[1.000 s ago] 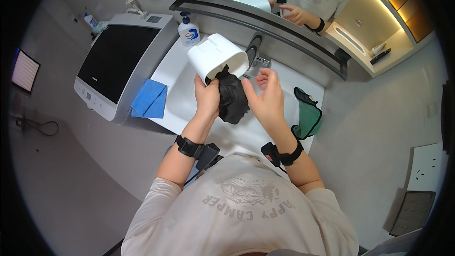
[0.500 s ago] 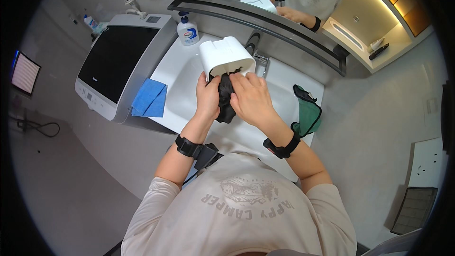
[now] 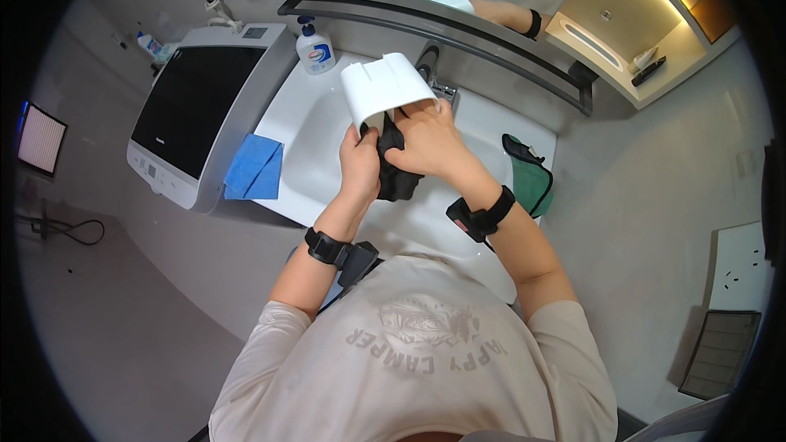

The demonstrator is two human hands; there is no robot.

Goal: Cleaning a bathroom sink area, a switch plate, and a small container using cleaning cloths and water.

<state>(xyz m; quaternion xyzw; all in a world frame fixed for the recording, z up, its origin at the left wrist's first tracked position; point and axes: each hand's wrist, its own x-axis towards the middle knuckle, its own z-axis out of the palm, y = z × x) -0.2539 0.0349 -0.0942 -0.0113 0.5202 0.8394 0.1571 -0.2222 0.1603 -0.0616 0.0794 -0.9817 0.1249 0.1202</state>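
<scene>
A white box-shaped container (image 3: 389,86) is held tilted above the washbasin, its mouth toward me. Crumpled black soft material (image 3: 398,180) hangs out of that mouth; whether it is cloth or a bag I cannot tell. My left hand (image 3: 359,165) is closed on the container's near left rim, with the black material beside its thumb. My right hand (image 3: 430,143) reaches to the right side of the mouth. Its fingers go partly inside and are partly hidden, and its thumb lies against the black material.
Under my hands is the white washbasin (image 3: 315,143), with a faucet (image 3: 443,92) behind. A blue cloth (image 3: 255,167) hangs at its left edge, a green black-edged cloth (image 3: 532,182) at its right. A pump bottle (image 3: 314,49) stands behind; a dark bar (image 3: 458,41) crosses farther back.
My right hand has moved up and farther into the container's mouth, its fingers now partly hidden. My left hand keeps its hold on the rim. The view has shifted slightly.
</scene>
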